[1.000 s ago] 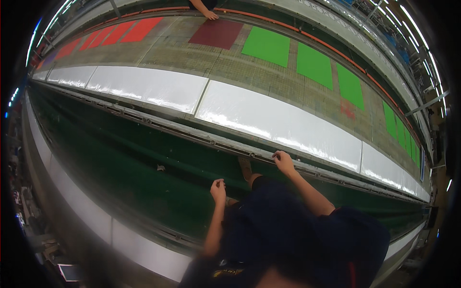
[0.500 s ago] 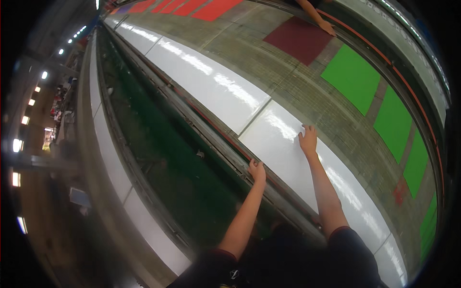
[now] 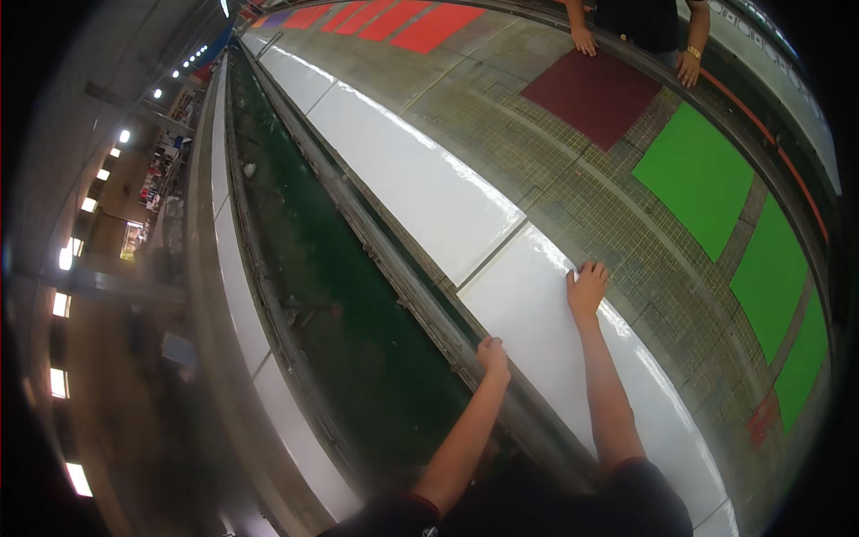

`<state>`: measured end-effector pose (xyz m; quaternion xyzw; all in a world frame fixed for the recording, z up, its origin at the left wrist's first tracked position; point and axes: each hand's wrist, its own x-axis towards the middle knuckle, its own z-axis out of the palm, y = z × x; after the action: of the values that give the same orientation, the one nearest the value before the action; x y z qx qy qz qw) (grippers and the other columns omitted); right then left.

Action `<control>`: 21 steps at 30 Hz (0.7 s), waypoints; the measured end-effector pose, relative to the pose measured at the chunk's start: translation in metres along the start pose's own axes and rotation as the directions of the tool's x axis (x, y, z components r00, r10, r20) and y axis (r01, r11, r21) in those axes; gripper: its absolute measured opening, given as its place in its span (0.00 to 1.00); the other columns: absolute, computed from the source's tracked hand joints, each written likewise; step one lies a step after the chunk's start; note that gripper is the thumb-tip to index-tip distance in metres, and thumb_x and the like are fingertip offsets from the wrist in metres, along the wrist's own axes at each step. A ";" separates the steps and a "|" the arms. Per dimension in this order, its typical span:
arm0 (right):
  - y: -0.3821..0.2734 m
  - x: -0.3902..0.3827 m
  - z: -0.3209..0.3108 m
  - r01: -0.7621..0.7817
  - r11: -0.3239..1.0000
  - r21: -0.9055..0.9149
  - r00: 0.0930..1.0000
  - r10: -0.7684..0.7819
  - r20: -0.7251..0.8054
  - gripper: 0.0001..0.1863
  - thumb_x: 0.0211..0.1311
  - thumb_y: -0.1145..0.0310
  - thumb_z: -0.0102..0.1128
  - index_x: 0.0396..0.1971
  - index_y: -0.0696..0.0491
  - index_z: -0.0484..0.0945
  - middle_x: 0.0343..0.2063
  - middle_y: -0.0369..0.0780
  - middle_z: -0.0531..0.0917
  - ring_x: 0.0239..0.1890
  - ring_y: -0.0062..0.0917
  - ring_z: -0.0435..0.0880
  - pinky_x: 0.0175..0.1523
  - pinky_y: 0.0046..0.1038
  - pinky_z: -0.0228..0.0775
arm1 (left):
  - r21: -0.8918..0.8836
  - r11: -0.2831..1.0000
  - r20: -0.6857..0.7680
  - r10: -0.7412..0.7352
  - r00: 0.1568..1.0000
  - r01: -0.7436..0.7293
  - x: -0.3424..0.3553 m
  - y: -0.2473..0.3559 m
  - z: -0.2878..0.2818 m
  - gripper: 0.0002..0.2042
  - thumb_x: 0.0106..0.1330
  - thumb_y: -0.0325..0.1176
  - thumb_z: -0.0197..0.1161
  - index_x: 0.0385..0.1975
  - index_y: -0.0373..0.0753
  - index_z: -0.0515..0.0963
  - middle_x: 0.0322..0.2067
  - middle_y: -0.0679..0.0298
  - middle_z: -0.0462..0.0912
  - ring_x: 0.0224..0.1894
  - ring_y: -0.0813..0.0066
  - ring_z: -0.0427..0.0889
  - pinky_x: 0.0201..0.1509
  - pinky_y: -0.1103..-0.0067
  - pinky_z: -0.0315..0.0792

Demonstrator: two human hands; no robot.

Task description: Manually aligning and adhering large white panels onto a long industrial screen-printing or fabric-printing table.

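Note:
A glossy white sheet lies on the long table in front of me. At its near edge, above the table's side rail, is my left hand, its fingers curled closed. What they pinch, if anything, is too small to make out. My right hand rests at the sheet's far edge with fingers bent and apart, the tips reaching toward the tabletop. Beyond a narrow gap, another white sheet continues the row to the far left.
Across the table a person's hands rest beside a dark maroon sheet. Bright green sheets lie at right, red-orange ones far off. A dark green aisle runs left of the rail, with another table of white sheets beyond.
The view has shifted, bringing more of the person opposite into sight. My right hand has moved to the sheet's far edge; my left hand stays by the near edge.

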<state>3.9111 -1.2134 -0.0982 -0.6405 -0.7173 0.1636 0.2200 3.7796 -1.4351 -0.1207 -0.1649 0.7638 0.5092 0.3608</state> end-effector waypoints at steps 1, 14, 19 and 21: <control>0.002 -0.001 0.001 -0.007 1.000 0.005 1.000 0.007 -0.009 0.14 0.60 0.64 0.68 0.39 0.55 0.76 0.45 0.45 0.74 0.52 0.42 0.73 0.59 0.44 0.66 | -0.060 0.997 0.002 -0.038 0.999 0.038 0.002 -0.002 0.000 0.24 0.63 0.30 0.64 0.60 0.32 0.74 0.59 0.53 0.70 0.56 0.63 0.76 0.58 0.68 0.73; 0.012 0.005 0.004 -0.020 0.992 0.124 0.999 0.017 0.031 0.16 0.58 0.65 0.69 0.42 0.54 0.75 0.44 0.46 0.75 0.51 0.44 0.74 0.57 0.44 0.68 | 0.447 0.894 -0.297 0.151 0.943 -0.002 0.009 -0.010 0.026 0.19 0.66 0.33 0.67 0.54 0.37 0.71 0.62 0.49 0.63 0.63 0.52 0.65 0.65 0.58 0.68; 0.012 0.007 0.002 0.061 0.998 0.032 0.997 -0.062 0.040 0.15 0.58 0.65 0.69 0.40 0.55 0.76 0.43 0.45 0.75 0.50 0.43 0.75 0.57 0.44 0.68 | 0.503 0.863 -0.288 0.225 0.931 -0.053 0.006 -0.010 0.031 0.19 0.65 0.34 0.67 0.52 0.36 0.70 0.62 0.46 0.59 0.67 0.50 0.58 0.67 0.57 0.65; 0.008 0.009 -0.001 0.012 0.997 0.074 0.997 -0.017 0.069 0.16 0.58 0.64 0.69 0.41 0.54 0.75 0.42 0.45 0.76 0.50 0.43 0.76 0.57 0.44 0.68 | 0.510 0.858 -0.294 0.249 0.923 -0.069 0.006 -0.007 0.030 0.18 0.65 0.34 0.67 0.50 0.35 0.70 0.61 0.46 0.62 0.66 0.50 0.60 0.68 0.57 0.65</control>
<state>3.9178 -1.2038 -0.1011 -0.6205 -0.7228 0.2107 0.2195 3.7909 -1.4107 -0.1360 -0.0911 0.9303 0.2899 0.2053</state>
